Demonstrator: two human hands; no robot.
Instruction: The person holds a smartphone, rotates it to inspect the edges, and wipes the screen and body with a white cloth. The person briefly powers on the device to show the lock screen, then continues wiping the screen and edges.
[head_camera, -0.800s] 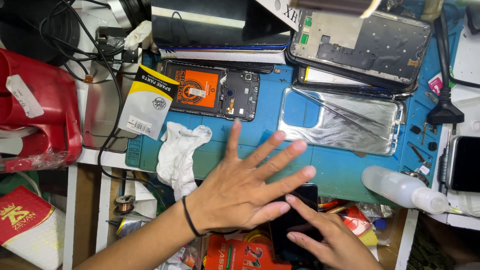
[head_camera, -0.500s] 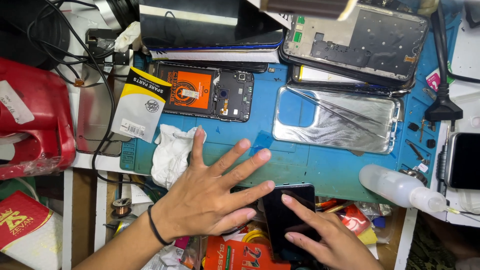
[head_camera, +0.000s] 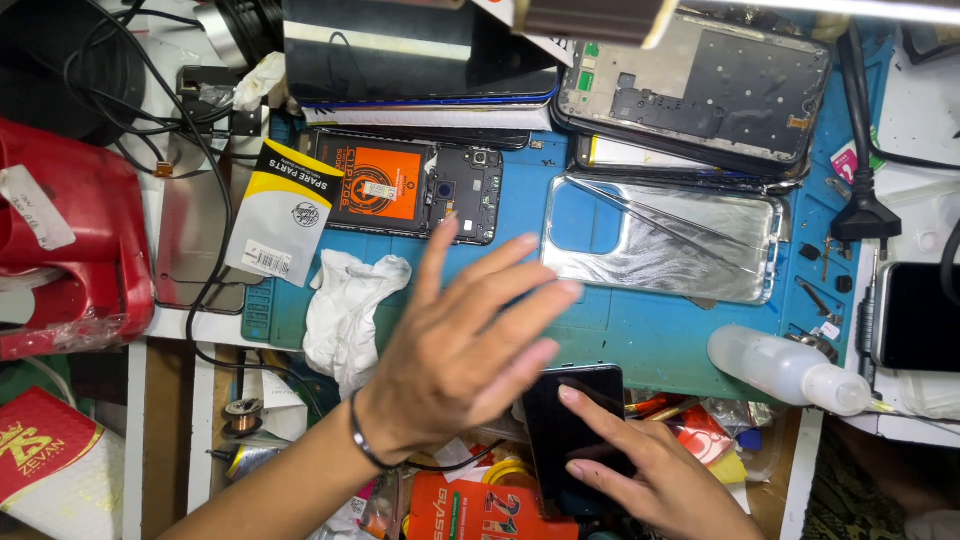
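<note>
A blue mat (head_camera: 640, 330) is spread over the cluttered surface, and a silvery phone back cover (head_camera: 665, 240) is laid on it. The left hand (head_camera: 465, 345) is held open with fingers spread above the mat, beside a crumpled white cloth (head_camera: 345, 305). A dark phone (head_camera: 572, 430) at the mat's near edge is steadied by the fingers of the right hand (head_camera: 650, 470), which are pressed on its face rather than closed around it.

The left hand (head_camera: 460, 350) is smeared by motion blur at frame centre; part of the dark phone (head_camera: 570, 430) is covered by the right hand (head_camera: 650, 475), itself cut off at the bottom edge.
</note>
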